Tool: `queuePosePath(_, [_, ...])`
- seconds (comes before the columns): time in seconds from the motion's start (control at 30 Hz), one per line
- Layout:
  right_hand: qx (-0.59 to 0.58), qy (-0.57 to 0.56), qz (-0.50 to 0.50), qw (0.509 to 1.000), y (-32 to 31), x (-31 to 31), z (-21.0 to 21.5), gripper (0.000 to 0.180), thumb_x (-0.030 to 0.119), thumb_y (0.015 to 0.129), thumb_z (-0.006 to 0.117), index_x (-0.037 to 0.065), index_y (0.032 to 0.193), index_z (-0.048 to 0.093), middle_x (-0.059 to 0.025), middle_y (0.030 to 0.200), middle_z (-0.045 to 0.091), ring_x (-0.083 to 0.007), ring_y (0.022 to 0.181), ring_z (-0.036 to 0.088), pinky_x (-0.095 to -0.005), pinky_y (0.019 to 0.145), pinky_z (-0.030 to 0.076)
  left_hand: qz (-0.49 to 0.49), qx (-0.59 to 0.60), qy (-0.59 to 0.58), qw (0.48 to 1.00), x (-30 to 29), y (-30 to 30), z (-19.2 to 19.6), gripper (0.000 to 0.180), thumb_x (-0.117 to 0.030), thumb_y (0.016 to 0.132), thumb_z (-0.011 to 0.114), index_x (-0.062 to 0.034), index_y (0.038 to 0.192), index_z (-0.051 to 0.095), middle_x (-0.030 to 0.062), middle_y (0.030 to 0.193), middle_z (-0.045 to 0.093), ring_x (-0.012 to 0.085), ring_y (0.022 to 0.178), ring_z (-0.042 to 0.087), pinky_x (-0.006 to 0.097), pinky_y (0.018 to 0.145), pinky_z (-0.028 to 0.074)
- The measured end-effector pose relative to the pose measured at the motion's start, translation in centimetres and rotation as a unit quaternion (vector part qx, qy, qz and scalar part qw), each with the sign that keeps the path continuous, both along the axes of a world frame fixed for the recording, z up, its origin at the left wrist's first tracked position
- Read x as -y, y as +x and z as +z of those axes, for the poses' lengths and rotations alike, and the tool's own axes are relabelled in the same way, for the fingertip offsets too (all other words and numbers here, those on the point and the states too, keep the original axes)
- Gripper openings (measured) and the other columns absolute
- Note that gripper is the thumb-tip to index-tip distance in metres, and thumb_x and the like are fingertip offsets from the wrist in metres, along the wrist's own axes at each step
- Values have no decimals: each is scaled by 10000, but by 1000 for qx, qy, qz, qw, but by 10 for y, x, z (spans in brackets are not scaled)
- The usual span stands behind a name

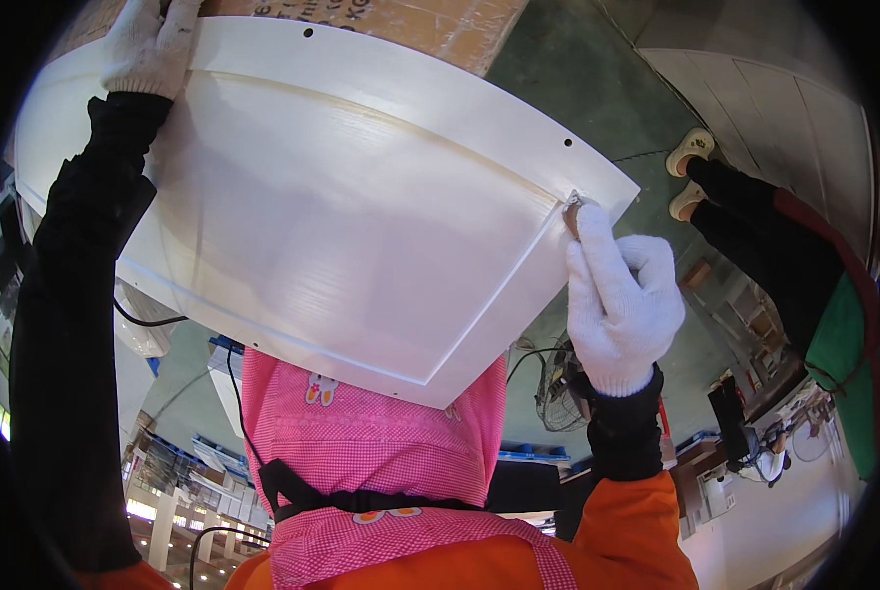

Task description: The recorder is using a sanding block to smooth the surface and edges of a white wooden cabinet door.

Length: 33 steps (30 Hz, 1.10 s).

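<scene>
A large white door panel (pixel 341 226) with a grooved frame lies tilted in front of me, one end near my body. My left hand (pixel 150 44), in a white knit glove, rests at its far left edge. Its visible fingers are stretched and apart, with the tips cut off by the picture's top. My right hand (pixel 622 305), gloved too, pinches a small brown-grey folded piece (pixel 572 214) that looks like sandpaper. This piece touches the groove at the panel's right corner. The side of it inside my fingers is hidden.
Beneath the panel's far side is a cardboard box (pixel 430 29). At the right stands another person (pixel 774 226) in dark trousers and light shoes, beside a large pale panel (pixel 764 118). A wire-caged fan (pixel 558 393) stands on the green floor (pixel 558 74).
</scene>
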State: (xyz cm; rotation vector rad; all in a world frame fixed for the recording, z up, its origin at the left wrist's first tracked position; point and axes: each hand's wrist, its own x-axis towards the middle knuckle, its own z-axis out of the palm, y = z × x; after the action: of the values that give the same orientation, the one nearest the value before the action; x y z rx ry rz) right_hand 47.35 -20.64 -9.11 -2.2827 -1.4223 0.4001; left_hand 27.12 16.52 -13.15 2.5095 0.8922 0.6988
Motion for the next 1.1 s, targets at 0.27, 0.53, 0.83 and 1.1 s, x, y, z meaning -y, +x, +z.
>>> queuePosePath(0.27, [64,19,20,998,-1,-7,2,449,65,754,796,166,1190,758,-11,737,434,-163,530,497,-306,482,409,13,-64,25,998,-42,-28,-13,207,-198,1023,574,-28,1121,642,64,1026,620,163,982,575,286,908,445])
queuePosePath(0.53, [75,2,11,997,-3,-6,6,423,84,767,784,163,1182,756,-10,722,411,-161,511,477,-314,464,391,16,-100,31,994,-57,-42,-23,353,-301,1028,592,-40,1253,671,106,1231,690,214,1182,626,307,1068,428])
queuePosePath(0.83, [82,-28,22,996,-1,-4,9,492,88,746,783,165,1229,729,-15,729,410,-166,505,483,-320,458,391,10,-94,28,995,-57,-40,-24,338,-275,1029,593,-36,1254,675,106,1252,691,207,1206,618,302,1081,422])
queuePosePath(1.1, [82,-20,26,996,-1,-1,7,540,72,719,777,151,1250,717,-23,740,418,-175,507,492,-325,461,391,19,-88,10,996,-56,-41,-28,341,-275,1031,596,-35,1260,675,96,1256,691,193,1207,616,294,1084,418])
